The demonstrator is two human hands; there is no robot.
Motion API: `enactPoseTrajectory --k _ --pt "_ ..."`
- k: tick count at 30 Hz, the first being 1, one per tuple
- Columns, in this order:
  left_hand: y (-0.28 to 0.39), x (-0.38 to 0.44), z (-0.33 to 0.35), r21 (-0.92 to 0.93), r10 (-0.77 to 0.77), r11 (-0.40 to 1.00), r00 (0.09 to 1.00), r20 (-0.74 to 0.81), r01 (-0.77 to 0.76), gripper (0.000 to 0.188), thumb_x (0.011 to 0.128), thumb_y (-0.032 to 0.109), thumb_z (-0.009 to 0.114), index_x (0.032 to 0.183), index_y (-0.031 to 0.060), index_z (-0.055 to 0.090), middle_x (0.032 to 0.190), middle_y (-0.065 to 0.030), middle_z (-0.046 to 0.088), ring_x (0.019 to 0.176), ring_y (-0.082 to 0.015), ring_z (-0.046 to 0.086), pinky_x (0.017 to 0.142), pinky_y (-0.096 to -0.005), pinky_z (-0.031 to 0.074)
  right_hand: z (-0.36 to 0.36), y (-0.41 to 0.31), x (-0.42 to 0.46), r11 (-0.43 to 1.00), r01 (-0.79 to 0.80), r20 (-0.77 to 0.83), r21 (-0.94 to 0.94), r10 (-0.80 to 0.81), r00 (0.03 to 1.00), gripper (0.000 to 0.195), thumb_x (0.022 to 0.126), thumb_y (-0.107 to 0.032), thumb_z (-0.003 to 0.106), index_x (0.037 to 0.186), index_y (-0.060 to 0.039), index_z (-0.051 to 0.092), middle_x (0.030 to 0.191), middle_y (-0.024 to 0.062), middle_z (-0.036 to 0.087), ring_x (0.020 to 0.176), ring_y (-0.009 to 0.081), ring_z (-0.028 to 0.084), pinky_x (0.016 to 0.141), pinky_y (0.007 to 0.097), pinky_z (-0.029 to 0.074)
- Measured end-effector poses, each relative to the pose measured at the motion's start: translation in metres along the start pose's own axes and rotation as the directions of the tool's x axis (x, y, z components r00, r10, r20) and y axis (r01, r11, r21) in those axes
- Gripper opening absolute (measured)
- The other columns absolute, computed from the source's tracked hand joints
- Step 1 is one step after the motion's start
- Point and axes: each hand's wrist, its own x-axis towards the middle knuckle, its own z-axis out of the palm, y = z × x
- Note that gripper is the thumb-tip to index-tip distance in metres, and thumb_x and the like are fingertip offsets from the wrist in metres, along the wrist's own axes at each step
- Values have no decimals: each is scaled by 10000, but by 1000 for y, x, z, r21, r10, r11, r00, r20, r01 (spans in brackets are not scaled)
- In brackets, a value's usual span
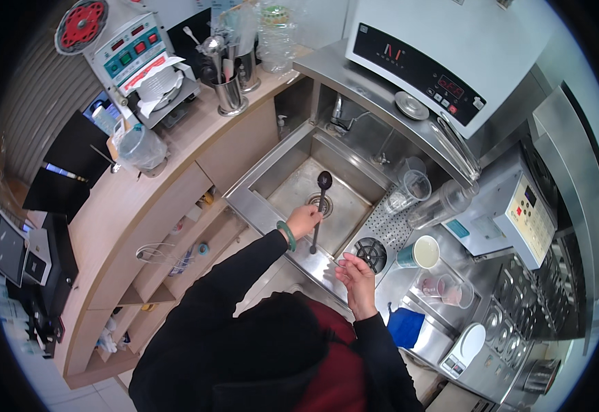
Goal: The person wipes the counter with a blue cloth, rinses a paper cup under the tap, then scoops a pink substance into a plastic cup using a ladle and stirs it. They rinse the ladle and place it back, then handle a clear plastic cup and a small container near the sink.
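Observation:
My left hand, with a green bangle at its wrist, grips a long dark spoon by the middle of its handle. The spoon's bowl points away from me over the stainless steel sink, and its thin end reaches back over the front rim. Under the hand lies the sink's drain, partly covered. My right hand holds nothing; its fingers are loosely bent and apart above the counter's front edge. Just beyond it sits a round black-spoked cup rinser.
Clear plastic cups and pitchers stand on a perforated drainboard. A paper cup, a blue cloth and a digital scale are on the right counter. A metal shelf overhangs the faucet. The wooden counter curves along the left.

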Motion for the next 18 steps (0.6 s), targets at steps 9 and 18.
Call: enactPoseTrajectory --k 9,18 --pt "-19 31 43 80 -203 978 960 191 190 206 872 164 533 726 29 588 538 -13 530 393 -96 485 370 -253 378 -20 -5 -7 1000 -25 -122 3 26 992 186 894 -49 520 1058 4 588 874 62 616 740 119 587 678 236 504" --pt "-18 63 88 -50 -45 997 983 177 54 178 858 152 598 755 11 563 563 -21 533 426 -97 500 405 -246 409 -44 -5 -27 998 -24 -239 60 38 970 164 890 -43 519 1030 6 588 856 67 620 764 132 602 692 249 512"
